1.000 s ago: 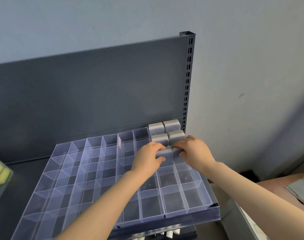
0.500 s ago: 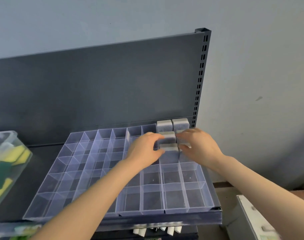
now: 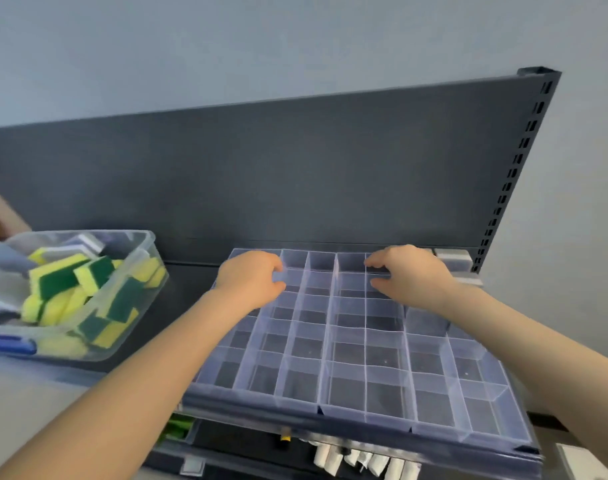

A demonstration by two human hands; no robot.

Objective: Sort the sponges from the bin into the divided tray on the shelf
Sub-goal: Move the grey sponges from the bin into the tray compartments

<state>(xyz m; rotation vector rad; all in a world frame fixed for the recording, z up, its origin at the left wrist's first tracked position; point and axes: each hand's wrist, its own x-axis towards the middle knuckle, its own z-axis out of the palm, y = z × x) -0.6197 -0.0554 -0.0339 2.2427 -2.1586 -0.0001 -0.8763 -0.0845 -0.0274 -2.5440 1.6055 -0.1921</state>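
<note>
Though blurred, sponges [image 3: 58, 277] in bin [image 3: 146, 239] seem yellow-green — grey ones [image 3: 451, 258] in tray [image 3: 330, 407] corner.

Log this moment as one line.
left hand: empty, over tray | right hand: empty, over tray | grey sponges: tray's far right corner | bin: holds yellow-green sponges

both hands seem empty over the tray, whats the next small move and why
Probably move the left hand to the bin for a sponge: it and the right hand hold nothing, the bin sits to its left, and most tray compartments are empty.
</note>
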